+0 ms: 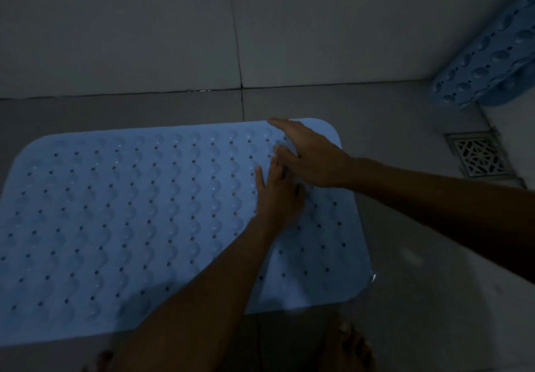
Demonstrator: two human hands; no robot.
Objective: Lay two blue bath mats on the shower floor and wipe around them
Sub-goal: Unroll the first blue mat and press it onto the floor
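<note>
Now both hands are down on the first blue bath mat point(121, 212), which lies flat on the shower floor point(405, 226) across the centre and left of the frame. The left hand point(279, 195) presses it with fingers spread and straight; the right hand point(309, 154), also flat and gripping nothing, crosses just above it near the mat's upper right corner. The risk here, by the look of it: that wet-looking floor could let the mat slide under the push, or a corner could stay unstuck and curl. The mat's long axis runs left to right, roughly parallel to the tiled wall point(144, 24). The second blue bath mat point(492, 67) leans at the upper right, not yet laid, close above the floor drain point(477, 154).
</note>
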